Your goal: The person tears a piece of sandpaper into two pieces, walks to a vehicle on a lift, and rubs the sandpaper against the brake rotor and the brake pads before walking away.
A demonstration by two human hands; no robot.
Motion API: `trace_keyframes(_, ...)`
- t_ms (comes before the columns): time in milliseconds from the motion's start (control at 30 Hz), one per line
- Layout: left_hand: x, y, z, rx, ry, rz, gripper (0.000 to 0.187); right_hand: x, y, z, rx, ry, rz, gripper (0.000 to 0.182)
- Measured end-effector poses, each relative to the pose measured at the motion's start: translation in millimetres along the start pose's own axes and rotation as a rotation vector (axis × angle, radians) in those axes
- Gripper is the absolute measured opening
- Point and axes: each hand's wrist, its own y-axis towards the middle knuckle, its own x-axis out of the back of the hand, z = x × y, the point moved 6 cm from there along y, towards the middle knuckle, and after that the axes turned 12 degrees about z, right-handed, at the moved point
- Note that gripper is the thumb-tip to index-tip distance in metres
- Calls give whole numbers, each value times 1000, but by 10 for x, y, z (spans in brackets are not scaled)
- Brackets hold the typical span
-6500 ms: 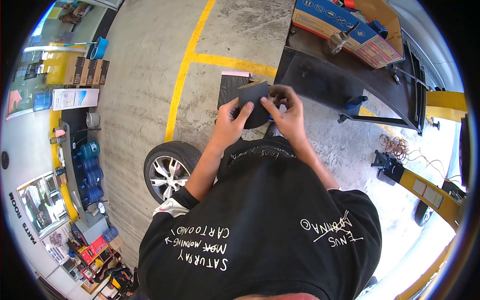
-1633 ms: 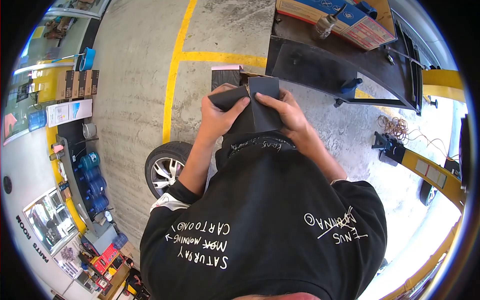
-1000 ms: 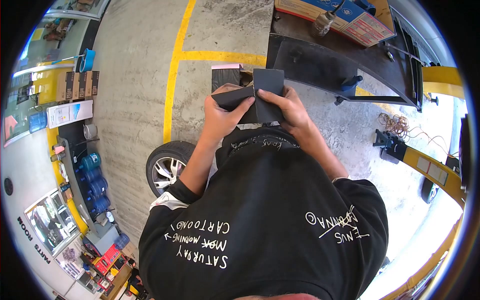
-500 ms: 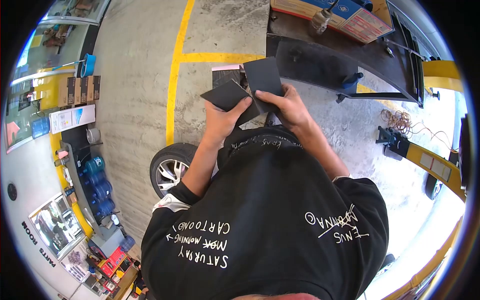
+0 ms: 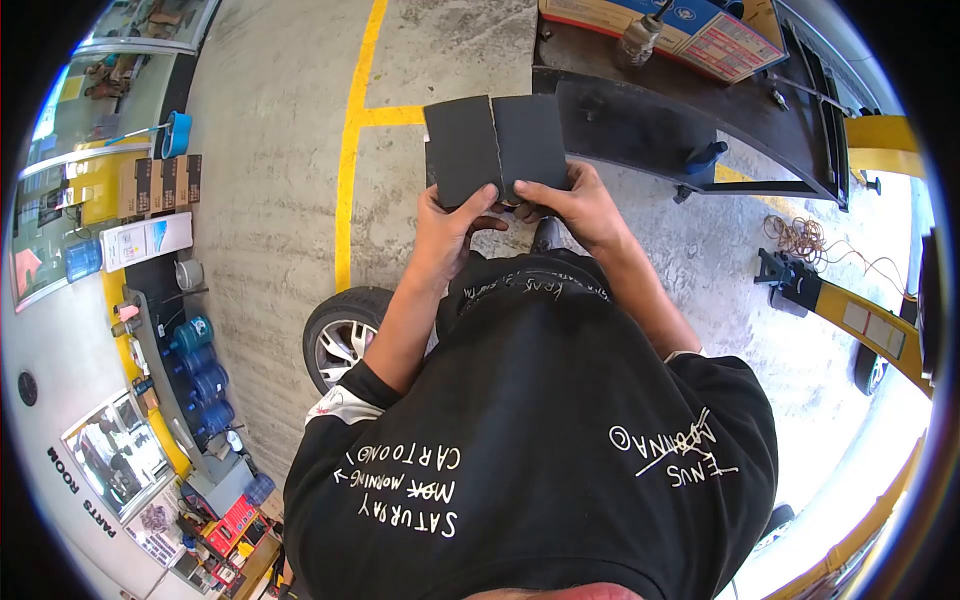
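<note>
Behind both dark sheets (image 5: 497, 145), floor stays hidden.

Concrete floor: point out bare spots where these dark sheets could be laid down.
Bare concrete lies left of the yellow line, and between it and the black panel. Crowded: the wheel near the feet, the cartons and water bottles far left.

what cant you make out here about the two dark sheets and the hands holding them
- Head view: the lower edges of the left dark sheet and right dark sheet are covered by the left hand and right hand.
- Head view: the sheets' far faces are turned away from the camera.
- Head view: the sheets' material is too small to tell.
- Head view: both palms are hidden.
- Head view: print on the blue box is too small to read.
</note>
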Motion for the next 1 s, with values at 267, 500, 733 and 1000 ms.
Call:
trace_keyframes(267,195,-79,-241,-392,-13,-300,6,476,38,-376,74,289,-233,25)
trace_keyframes(500,1153,342,288,105,192,-248,19,996,-391,-579,161,172,-561,24)
trace_keyframes(733,2554,992,1849,707,732,-125,34,976,-847,-1321,135,37,-948,22)
trace_keyframes(1000,3423,2303,2856,808,1745,-24,39,476,-1374,-3058,-137,139,-1314,18)
